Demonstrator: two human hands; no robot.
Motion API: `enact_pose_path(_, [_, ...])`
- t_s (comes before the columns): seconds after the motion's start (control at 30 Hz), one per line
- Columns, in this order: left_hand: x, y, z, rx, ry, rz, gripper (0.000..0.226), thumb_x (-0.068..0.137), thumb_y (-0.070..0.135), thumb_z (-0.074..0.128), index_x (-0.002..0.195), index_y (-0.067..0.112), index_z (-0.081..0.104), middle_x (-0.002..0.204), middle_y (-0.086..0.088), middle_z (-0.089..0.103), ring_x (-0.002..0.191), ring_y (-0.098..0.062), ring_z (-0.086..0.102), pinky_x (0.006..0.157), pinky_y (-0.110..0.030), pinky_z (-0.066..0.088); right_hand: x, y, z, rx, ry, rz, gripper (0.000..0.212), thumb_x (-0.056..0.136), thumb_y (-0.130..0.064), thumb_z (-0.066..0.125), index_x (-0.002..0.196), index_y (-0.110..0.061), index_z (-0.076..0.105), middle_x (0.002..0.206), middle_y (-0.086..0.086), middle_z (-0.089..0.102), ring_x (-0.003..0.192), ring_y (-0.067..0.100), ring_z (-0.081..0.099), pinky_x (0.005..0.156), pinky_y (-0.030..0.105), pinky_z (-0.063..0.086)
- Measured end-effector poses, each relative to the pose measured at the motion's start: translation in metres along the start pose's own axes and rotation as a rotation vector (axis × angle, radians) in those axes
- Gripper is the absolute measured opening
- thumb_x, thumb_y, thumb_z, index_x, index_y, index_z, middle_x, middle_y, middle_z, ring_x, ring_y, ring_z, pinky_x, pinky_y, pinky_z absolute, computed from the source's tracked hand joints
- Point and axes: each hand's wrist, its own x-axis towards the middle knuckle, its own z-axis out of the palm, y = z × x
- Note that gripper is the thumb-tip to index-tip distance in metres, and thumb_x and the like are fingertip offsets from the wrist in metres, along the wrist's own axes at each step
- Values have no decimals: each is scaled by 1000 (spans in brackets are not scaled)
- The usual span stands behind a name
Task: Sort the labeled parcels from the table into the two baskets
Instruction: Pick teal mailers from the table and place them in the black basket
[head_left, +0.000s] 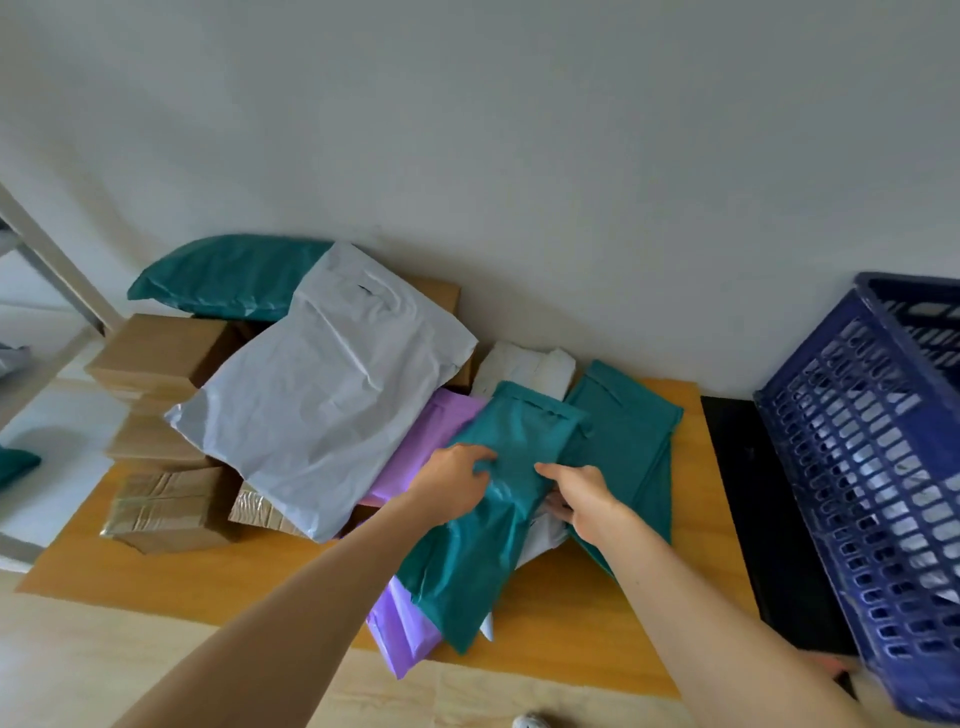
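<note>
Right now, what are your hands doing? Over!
Left hand grips teal parcel, right hand pinches its other edge. It lies on a purple parcel. Blue basket to the right; second teal parcel lies flat between.

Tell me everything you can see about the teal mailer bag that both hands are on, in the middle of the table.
The teal mailer bag is a long, flat, glossy plastic pouch, wrinkled, with a folded flap at its far end. It lies diagonally over a purple mailer and a white mailer on the wooden table. The left hand grips its left edge, the right hand its right edge. No label shows.
</note>
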Motion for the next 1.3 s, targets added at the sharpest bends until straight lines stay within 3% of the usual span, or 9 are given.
enact_pose_path(0.17, [-6, 10, -7, -47, -12, 96, 37, 98, 23, 44, 133, 25, 55, 130, -1, 59, 92, -22, 65, 79, -32, 54, -28, -6, 9, 193, 17, -26, 11, 89, -1, 62, 100, 1, 60, 100, 18, 68, 90, 32, 68, 70, 36, 57])
enact_pose_path(0.27, [-11, 19, -12, -80, -2, 153, 35, 100, 26, 43, 132, 24, 56, 132, 2, 59, 110, -17, 60, 86, -24, 46, -45, -9, 20, 229, 73, -102, 5, 89, 1, 60, 84, 1, 62, 83, 17, 68, 72, 28, 67, 56, 31, 55])
enact_pose_path(0.33, [-13, 25, -16, -130, 6, 159, 34, 100, 27, 43, 131, 24, 58, 132, 3, 60, 114, -16, 57, 87, -22, 42, -53, -11, 29, 149, 151, -199, 15, 88, -1, 61, 73, -2, 56, 76, 14, 63, 67, 26, 62, 58, 31, 52])
enact_pose_path(0.5, [-15, 38, -36, -360, 124, 136, 33, 100, 22, 45, 128, 14, 60, 128, -4, 61, 119, -20, 55, 100, -32, 42, -79, -20, 52, -119, 208, -453, 22, 85, -18, 68, 102, -14, 54, 92, 2, 61, 83, 17, 61, 77, 38, 53])
enact_pose_path(0.77, [-26, 65, -69, -695, 248, 110, 35, 91, 14, 61, 125, 6, 59, 122, -8, 64, 111, -25, 61, 99, -43, 48, -121, -43, 70, -479, 473, -821, 20, 92, -27, 56, 110, -18, 56, 100, 1, 69, 93, 25, 64, 68, 31, 41])
enact_pose_path(0.97, [-38, 70, -93, -1135, 281, 8, 7, 88, 13, 67, 93, 11, 63, 73, 1, 64, 47, -11, 61, 43, -20, 49, -139, -56, 77, -908, 603, -991, 26, 93, -23, 51, 117, -13, 53, 109, 8, 65, 102, 31, 60, 74, 38, 44])
enact_pose_path(1.03, [-42, 67, -97, -1167, 284, -10, 14, 86, 17, 71, 76, 11, 63, 56, 2, 56, 37, -5, 54, 39, -18, 44, -150, -54, 82, -1035, 660, -1107, 26, 89, -19, 58, 113, -9, 55, 102, 9, 65, 96, 29, 63, 72, 37, 48])
enact_pose_path(1.17, [-52, 56, -105, -1292, 284, -125, 31, 81, 15, 76, 59, 8, 55, 40, 3, 51, 31, -8, 50, 33, -16, 38, -164, -48, 95, -1380, 817, -1404, 37, 42, -20, 90, 71, -13, 69, 60, -2, 62, 54, 13, 62, 49, 22, 48])
enact_pose_path(1.3, [-57, 43, -112, -1279, 343, -213, 27, 83, 2, 67, 61, 5, 52, 48, -6, 49, 32, -14, 45, 32, -16, 33, -168, -42, 104, -1467, 726, -1405, 33, 53, -23, 86, 81, -12, 72, 68, 0, 66, 61, 14, 64, 55, 23, 52])
